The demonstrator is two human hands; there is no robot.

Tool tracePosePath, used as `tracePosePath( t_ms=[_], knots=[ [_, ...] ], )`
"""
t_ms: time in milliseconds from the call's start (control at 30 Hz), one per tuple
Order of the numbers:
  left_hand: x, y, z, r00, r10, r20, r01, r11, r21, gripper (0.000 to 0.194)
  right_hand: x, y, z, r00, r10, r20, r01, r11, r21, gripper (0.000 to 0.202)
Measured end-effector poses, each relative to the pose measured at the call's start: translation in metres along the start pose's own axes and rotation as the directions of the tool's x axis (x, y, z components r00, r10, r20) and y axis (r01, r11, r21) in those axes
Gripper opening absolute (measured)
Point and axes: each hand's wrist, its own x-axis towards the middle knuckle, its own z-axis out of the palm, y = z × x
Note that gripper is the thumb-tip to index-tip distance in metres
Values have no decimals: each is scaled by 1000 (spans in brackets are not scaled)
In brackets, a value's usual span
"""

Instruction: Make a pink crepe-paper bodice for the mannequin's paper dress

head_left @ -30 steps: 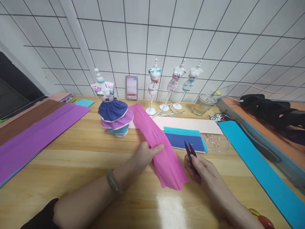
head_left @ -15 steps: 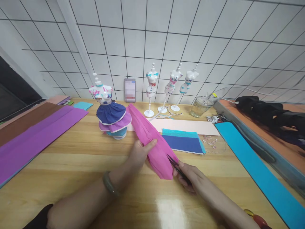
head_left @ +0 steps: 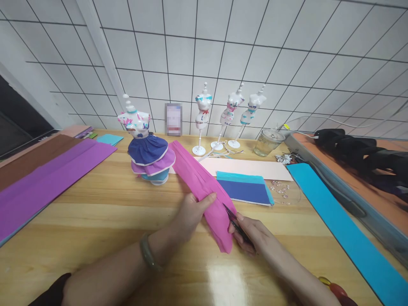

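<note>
A long strip of pink paper (head_left: 194,172) runs diagonally across the middle of the table, its near end hanging toward me. My left hand (head_left: 193,212) grips it at mid-length, thumb on top and fingers underneath. Dark scissors (head_left: 239,227) are held in my right hand (head_left: 251,233), their blades at the paper's right edge near its lower end. To the left of the strip's far end stands a small mannequin (head_left: 137,123) wearing a tiered skirt (head_left: 148,149) in navy, purple and blue.
Three bare mannequins (head_left: 203,110) stand at the back beside a glass (head_left: 269,142). Blue pieces (head_left: 244,190), a pale strip (head_left: 248,167), clear beads (head_left: 280,189) and a long blue strip (head_left: 338,225) lie rightward. Purple sheets (head_left: 57,178) lie left; an orange-lined tray (head_left: 382,191) borders the right.
My left hand has shifted slightly right along the pink paper. The paper's lower end now hangs narrower and nearer to me. The scissors have barely moved.
</note>
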Motion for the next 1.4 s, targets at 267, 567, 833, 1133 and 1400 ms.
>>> tracePosePath(
  t_ms=[267, 567, 833, 1133, 1400],
  knots=[
    [-1, -3, -3, 956, -21, 293, 13, 1000, 28, 28, 3, 5, -3, 999, -21, 27, 21, 1000, 4, 50],
    [0, -7, -3, 961, 33, 275, -37, 999, 10, 16, -1, 5, 2, 996, -90, 27, 92, 994, -62, 47],
    [-5, -3, 1, 966, 41, 257, -45, 999, 10, 20, -5, -4, 9, 993, -115, 5, 115, 982, -150, 49],
    [-11, 2, 6, 961, 13, 278, -27, 998, 49, 17, -4, 1, 8, 987, -158, -35, 150, 973, -174, 48],
    [-12, 1, 9, 948, 38, 316, -39, 999, -2, 13, -3, 2, 10, 994, -95, -46, 93, 994, -56, 48]
  ],
)
